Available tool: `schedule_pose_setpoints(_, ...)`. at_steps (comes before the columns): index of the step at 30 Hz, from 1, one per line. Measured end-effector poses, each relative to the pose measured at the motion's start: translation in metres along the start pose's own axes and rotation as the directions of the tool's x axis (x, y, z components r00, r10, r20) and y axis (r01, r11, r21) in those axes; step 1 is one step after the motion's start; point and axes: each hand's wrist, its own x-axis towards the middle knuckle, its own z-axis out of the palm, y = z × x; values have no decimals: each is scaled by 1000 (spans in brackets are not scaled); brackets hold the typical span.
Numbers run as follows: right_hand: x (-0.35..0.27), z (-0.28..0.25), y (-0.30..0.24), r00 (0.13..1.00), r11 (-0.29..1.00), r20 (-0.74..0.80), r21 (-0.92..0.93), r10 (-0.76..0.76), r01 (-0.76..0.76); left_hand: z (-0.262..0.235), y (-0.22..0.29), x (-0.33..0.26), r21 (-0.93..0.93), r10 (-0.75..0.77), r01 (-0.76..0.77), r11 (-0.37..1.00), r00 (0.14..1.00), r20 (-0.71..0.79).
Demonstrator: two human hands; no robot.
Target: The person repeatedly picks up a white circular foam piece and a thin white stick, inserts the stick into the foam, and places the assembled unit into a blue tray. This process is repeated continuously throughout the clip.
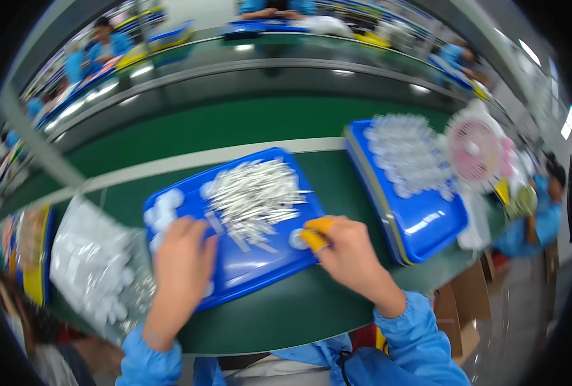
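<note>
Remotely I see my right hand (350,254) pinching a white disc (297,239) over the blue tray (247,269), my left hand (184,265) blurred, its grip indiscernible — work seemingly midway, slender white sticks (257,196) lying loose, translucent pieces (409,154) part-filling the stacked tray (431,225).

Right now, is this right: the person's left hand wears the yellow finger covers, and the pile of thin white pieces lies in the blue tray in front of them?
Not quite: the yellow finger covers are on the right hand, as the head view shows. The pile of thin white pieces does lie in the blue tray in front of them.
</note>
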Motion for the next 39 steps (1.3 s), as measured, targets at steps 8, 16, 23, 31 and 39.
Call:
schedule_pose_setpoints(8,-32,-115,35,873,952,-447,-130,195,-279,-5,-15,-19,209,-133,101,973,980,145)
schedule_pose_setpoints(16,-47,-203,151,797,752,-510,-372,324,-544,-3,-14,-14,116,-98,87,989,991,93)
schedule_pose_setpoints(23,-37,-197,160,804,703,-558,-488,205,-518,-8,-11,-10,-189,-195,196,962,980,28)
schedule_pose_setpoints(31,-9,-22,-2,999,977,13,-208,-47,49,-2,-32,-8,-493,-216,245,835,970,116)
schedule_pose_setpoints(39,19,58,-37,949,952,304,-257,-83,166,0,-35,-13,-577,-296,286,765,952,80)
